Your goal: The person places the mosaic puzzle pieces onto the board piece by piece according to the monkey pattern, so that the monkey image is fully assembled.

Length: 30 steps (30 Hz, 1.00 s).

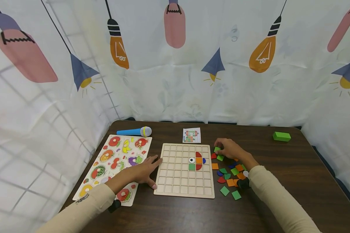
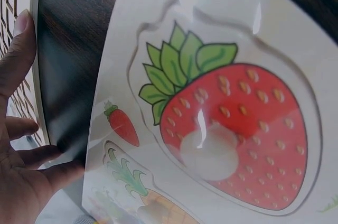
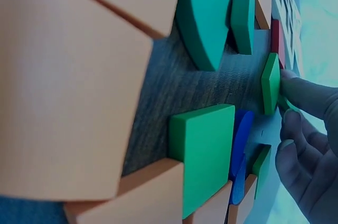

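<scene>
The left hand (image 1: 143, 171), fingers spread, rests against the left edge of a wooden grid board (image 1: 175, 176); in the left wrist view its thumb lies on the board's rim (image 2: 36, 71). On the board's right half sit a white round eye piece (image 1: 192, 160), a green square (image 1: 192, 167), red curved pieces (image 1: 198, 154), an orange square (image 1: 199, 160) and a blue half-round (image 1: 204, 160). Right of the board, the right hand (image 1: 232, 149) pinches a light green piece (image 1: 217, 149). The right wrist view shows its thumb and fingers (image 3: 288, 121) around that piece, partly hidden behind another green piece (image 3: 270, 84).
Loose orange (image 1: 230, 182), green (image 1: 236, 195), red and blue pieces lie scattered right of the board. A pattern card (image 1: 191, 135) lies behind it. At left are a fruit puzzle (image 1: 100, 161) and a blue toy microphone (image 1: 131, 132); a green block (image 1: 281, 136) stands at back right.
</scene>
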### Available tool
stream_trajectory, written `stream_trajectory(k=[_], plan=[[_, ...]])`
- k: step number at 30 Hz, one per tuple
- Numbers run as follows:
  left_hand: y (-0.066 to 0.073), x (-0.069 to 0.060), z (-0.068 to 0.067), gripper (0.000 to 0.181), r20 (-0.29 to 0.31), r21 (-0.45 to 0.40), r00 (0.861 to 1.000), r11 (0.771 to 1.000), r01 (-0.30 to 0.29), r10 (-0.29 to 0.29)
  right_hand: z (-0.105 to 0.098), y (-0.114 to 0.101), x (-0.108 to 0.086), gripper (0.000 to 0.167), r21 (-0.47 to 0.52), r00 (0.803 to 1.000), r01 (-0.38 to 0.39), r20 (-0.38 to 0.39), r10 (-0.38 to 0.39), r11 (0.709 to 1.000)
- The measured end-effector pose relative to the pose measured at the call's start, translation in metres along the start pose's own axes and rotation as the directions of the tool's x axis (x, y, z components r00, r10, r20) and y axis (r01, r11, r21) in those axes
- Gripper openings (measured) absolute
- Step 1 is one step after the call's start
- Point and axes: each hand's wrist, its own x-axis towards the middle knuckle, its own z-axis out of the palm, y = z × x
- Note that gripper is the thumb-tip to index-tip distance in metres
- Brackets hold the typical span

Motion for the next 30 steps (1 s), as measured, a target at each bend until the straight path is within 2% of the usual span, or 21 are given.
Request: stream_trajectory(k=[6,12,23,30], plan=[[0.000,0.000,0.000,0.110,-0.001,0.000,1.000,1.000,-0.001,0.001,0.000,0.001,-0.002,0.018,0.014,0.999,0.032,-0.013,-0.032,0.999],[-0.001,0.000,0.001,0.111,-0.003,-0.006,1.000,1.000,-0.012,0.012,-0.001,-0.001,-0.006,0.024,0.035,0.998,0.039,-0.041,-0.037,0.999],[0.004,-0.002,0.000,0.109,-0.010,-0.021,1.000,1.000,0.001,-0.001,0.006,-0.014,-0.008,0.022,0.099,0.995,0.088,-0.047,-0.084,0.991],[0.007,-0.005,-0.003,0.109,-0.011,-0.019,1.000,1.000,-0.005,0.004,0.007,-0.026,-0.008,0.025,0.159,0.988,0.149,-0.062,-0.141,0.976]])
